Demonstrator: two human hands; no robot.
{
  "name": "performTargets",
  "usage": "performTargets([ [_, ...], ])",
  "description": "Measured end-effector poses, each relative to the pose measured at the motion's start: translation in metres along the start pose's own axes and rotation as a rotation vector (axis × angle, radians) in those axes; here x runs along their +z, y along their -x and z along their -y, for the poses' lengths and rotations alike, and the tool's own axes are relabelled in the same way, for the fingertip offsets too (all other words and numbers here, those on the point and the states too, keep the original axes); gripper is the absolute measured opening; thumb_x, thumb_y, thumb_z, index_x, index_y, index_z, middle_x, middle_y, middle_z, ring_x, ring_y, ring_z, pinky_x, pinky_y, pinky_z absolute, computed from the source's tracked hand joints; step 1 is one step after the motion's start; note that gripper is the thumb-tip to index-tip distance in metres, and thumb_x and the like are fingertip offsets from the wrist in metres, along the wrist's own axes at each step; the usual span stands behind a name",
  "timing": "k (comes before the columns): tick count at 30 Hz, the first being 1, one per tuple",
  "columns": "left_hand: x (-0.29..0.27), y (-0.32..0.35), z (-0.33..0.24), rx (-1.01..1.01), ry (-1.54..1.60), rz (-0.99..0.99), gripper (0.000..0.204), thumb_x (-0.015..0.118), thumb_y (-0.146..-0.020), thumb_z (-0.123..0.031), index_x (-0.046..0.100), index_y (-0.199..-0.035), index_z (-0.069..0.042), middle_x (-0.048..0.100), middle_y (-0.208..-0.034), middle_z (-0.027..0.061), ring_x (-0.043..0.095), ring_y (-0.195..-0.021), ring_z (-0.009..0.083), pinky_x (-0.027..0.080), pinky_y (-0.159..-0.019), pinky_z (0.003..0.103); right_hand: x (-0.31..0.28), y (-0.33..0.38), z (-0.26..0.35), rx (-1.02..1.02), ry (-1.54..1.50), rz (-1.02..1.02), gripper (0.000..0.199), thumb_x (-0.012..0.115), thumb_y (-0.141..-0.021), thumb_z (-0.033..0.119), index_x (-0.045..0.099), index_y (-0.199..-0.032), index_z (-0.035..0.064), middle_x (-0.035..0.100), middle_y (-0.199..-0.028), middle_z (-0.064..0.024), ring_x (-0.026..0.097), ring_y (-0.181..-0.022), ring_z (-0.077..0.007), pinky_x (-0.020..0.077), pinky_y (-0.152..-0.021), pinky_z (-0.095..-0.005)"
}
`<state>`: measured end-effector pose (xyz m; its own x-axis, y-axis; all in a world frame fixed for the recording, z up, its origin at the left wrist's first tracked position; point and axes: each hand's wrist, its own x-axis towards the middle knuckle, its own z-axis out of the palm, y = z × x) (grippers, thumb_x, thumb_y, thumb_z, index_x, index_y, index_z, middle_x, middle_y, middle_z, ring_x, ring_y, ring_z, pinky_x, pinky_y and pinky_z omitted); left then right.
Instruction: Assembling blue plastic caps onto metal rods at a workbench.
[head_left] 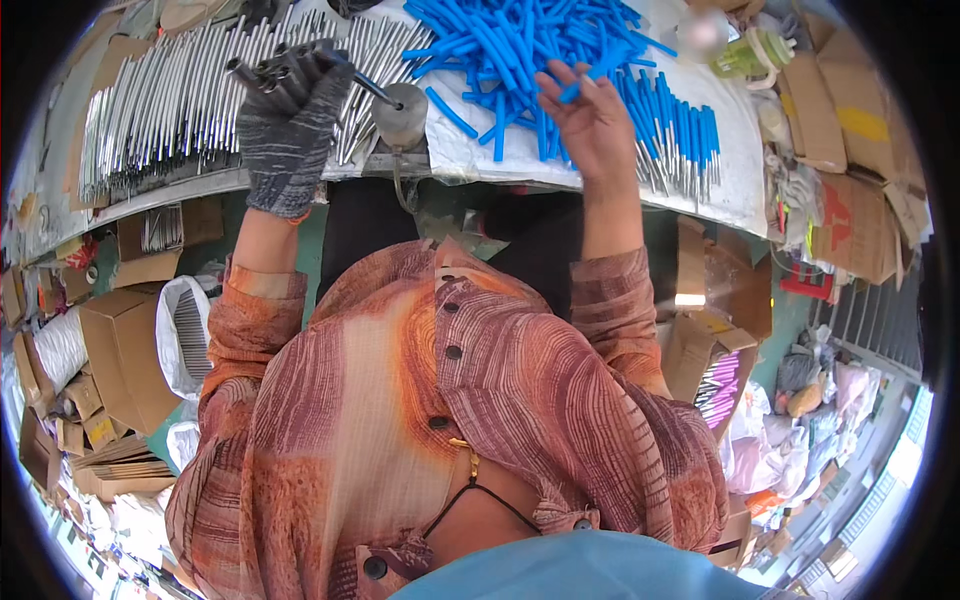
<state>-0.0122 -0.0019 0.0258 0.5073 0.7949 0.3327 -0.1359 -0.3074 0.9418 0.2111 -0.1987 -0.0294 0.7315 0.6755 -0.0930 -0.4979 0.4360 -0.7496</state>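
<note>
My left hand (pixel 292 135), in a grey knitted glove, is closed around a bundle of dark metal tubes (pixel 268 76). From beside its fingers a metal rod (pixel 370 85) slants down to the hole in a round metal fixture (pixel 399 118) at the table edge. Bare, my right hand (pixel 594 120) is raised over the right part of the table, its fingers curled around a blue tube (pixel 572 93). Behind it lies a heap of blue tubes (pixel 510 45). Silver rods with blue sleeves (pixel 680 130) lie in a row to its right.
Rows of bare silver rods (pixel 190 95) cover the table's left side. A green bottle (pixel 750 55) stands at the far right, near cardboard boxes (pixel 850 110). More cartons (pixel 130 350) and a white sack of rods (pixel 185 335) stand on the floor at left.
</note>
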Motion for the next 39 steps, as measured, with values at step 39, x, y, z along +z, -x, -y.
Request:
performTargets([
  [39, 0.014, -0.003, 0.046, -0.913, 1.092, 0.102, 0.016, 0.064, -0.08, -0.014, 0.061, -0.093, -0.004, 0.062, -0.076, 0.0082, 0.061, -0.066, 0.0189, 0.053, -0.06, 0.031, 0.162, 0.002, -0.035, -0.505, 0.815, 0.54, 0.025, 0.038, -0.095, 0.017, 0.053, -0.083, 0.0002, 0.06, -0.072, -0.0075, 0.057, -0.065, -0.0127, 0.0455, -0.063, -0.0254],
])
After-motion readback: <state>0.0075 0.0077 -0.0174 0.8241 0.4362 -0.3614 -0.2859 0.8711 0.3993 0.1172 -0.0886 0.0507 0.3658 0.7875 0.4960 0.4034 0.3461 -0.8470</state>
